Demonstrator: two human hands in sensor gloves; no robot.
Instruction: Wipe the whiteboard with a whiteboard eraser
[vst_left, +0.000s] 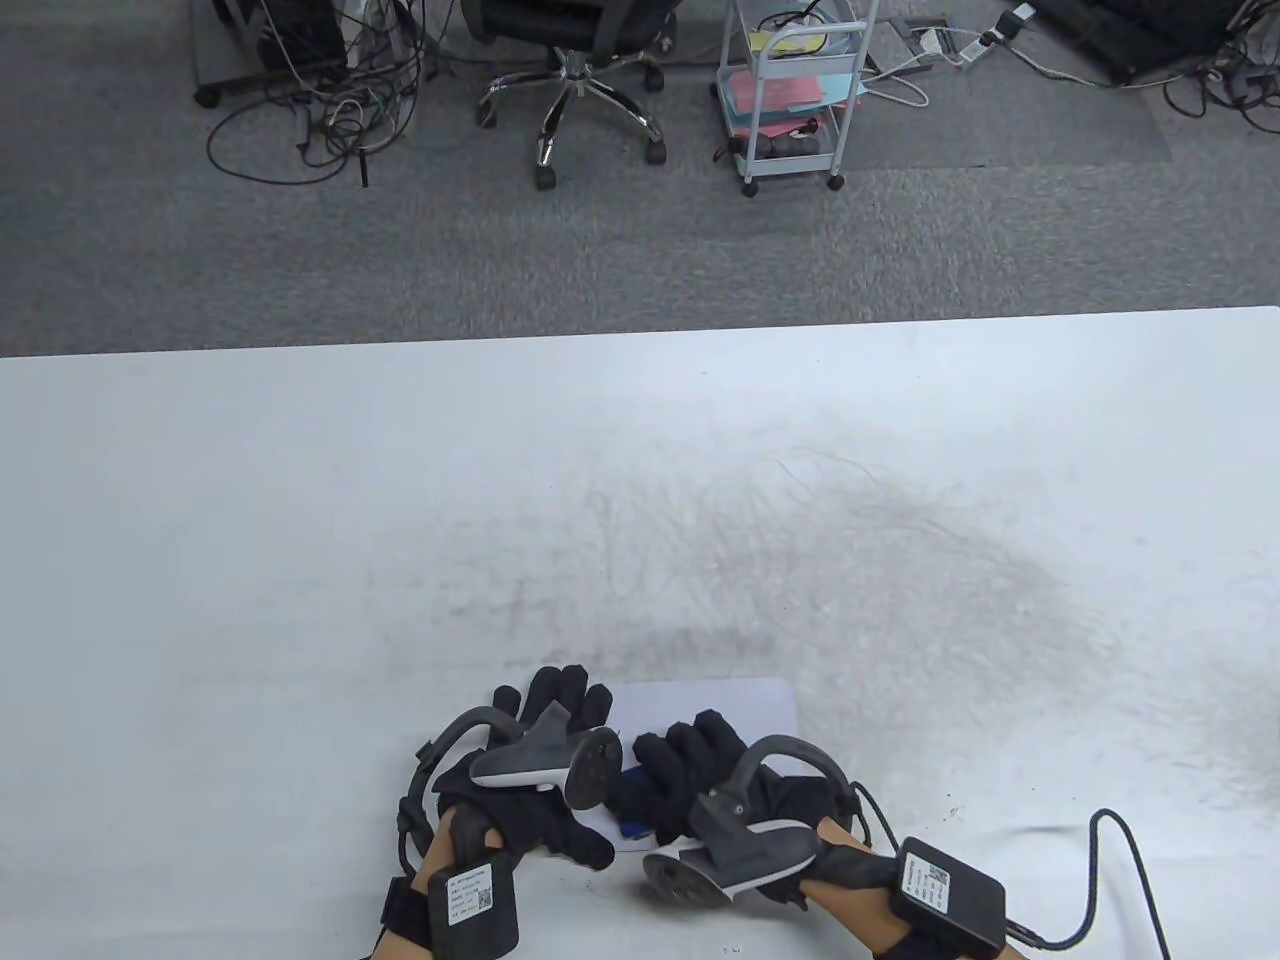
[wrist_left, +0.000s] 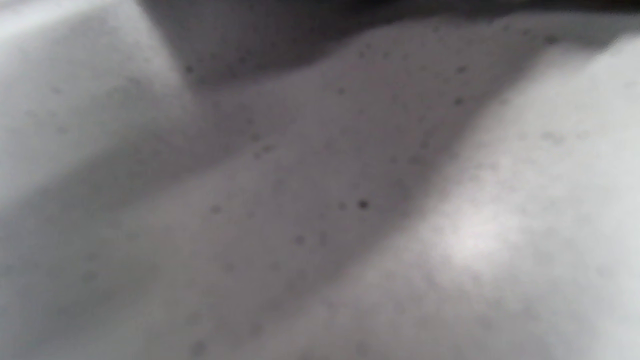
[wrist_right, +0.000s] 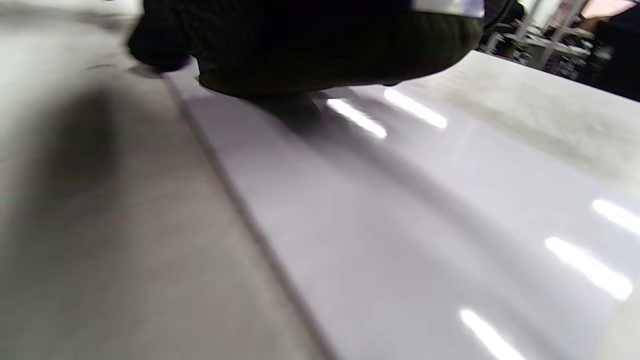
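Observation:
A small glossy whiteboard (vst_left: 720, 705) lies flat near the table's front edge. It fills the right half of the right wrist view (wrist_right: 425, 210), with light streaks on it. My left hand (vst_left: 555, 705) rests with its fingers stretched out over the board's left edge. My right hand (vst_left: 690, 760) curls down on the board's near part over a blue whiteboard eraser (vst_left: 632, 826), of which only a small bit shows between the hands. The glove (wrist_right: 310, 45) presses on the board in the right wrist view. The left wrist view shows only blurred table (wrist_left: 320, 200).
The white table (vst_left: 300, 520) has grey smudges (vst_left: 880, 560) behind and to the right of the board. A black cable (vst_left: 1110, 850) runs from my right wrist. An office chair (vst_left: 575, 70) and a cart (vst_left: 795, 90) stand on the floor beyond the far edge.

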